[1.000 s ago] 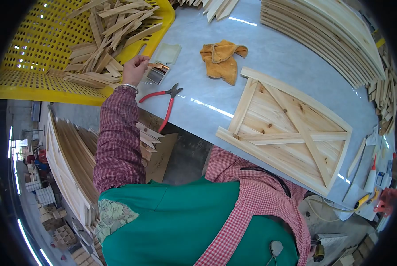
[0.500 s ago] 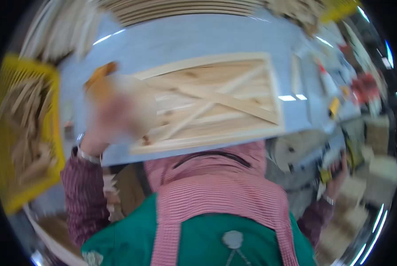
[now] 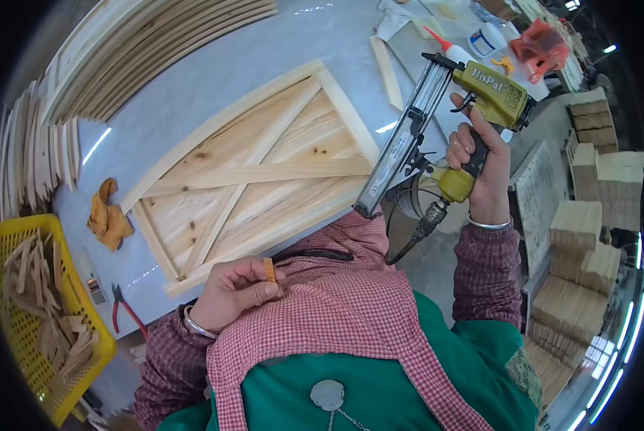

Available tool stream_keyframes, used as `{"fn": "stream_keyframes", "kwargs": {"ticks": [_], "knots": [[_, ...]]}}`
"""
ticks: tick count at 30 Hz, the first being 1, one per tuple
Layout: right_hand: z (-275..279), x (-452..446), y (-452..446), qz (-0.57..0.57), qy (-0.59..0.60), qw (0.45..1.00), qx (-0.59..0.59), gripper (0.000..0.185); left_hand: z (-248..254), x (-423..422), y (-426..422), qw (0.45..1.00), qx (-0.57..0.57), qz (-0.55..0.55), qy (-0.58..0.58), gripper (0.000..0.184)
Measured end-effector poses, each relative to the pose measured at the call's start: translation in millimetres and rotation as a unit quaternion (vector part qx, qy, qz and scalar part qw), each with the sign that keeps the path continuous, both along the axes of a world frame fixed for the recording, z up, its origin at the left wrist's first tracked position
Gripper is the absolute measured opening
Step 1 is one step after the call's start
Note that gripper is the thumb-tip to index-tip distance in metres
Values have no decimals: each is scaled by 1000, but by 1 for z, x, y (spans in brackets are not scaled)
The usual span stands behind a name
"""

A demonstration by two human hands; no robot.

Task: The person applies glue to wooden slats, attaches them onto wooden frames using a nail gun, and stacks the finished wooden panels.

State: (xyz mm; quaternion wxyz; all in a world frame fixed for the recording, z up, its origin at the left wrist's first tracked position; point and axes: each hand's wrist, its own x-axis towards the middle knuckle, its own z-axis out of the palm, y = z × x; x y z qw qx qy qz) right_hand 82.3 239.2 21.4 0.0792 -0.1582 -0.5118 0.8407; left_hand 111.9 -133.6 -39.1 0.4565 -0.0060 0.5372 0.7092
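My right hand is wrapped round the black grip of an olive-green nail gun. It is raised above the table's right side, its long silver magazine slanting down toward my apron. An air hose is coupled to its handle. Close to my apron, my left hand pinches a short orange-brown strip, too small to make out exactly. Just beyond that hand lies a wooden panel, framed by pale battens with two crossed strips over its boards. The magazine's lower end overlaps the panel's right corner in view.
An orange cloth and red-handled pliers lie on the left. A yellow basket holds wood scraps. Long strips are stacked behind. A red-tipped glue bottle and a white tub stand back right; stacked wood pieces stand right.
My right hand has lifted the nail gun from low at my right side to above the table. My left hand has drawn back from the panel's left end toward my apron. The view has turned.
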Motion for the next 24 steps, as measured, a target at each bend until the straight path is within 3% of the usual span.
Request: {"fn": "stream_keyframes", "kwargs": {"ticks": [8,15,20,24], "knots": [[-1,-6,0,42,16,995,-90,47,32,-61,61,991,-88,44,89,15],[-12,-9,7,73,4,986,-150,41,30,-112,148,969,-25,67,237,17],[-7,-9,-2,68,-21,983,-170,43,12,-132,207,916,-25,133,378,16],[-8,-9,-4,72,-23,981,-177,44,19,-132,226,906,-44,165,387,14]]}}
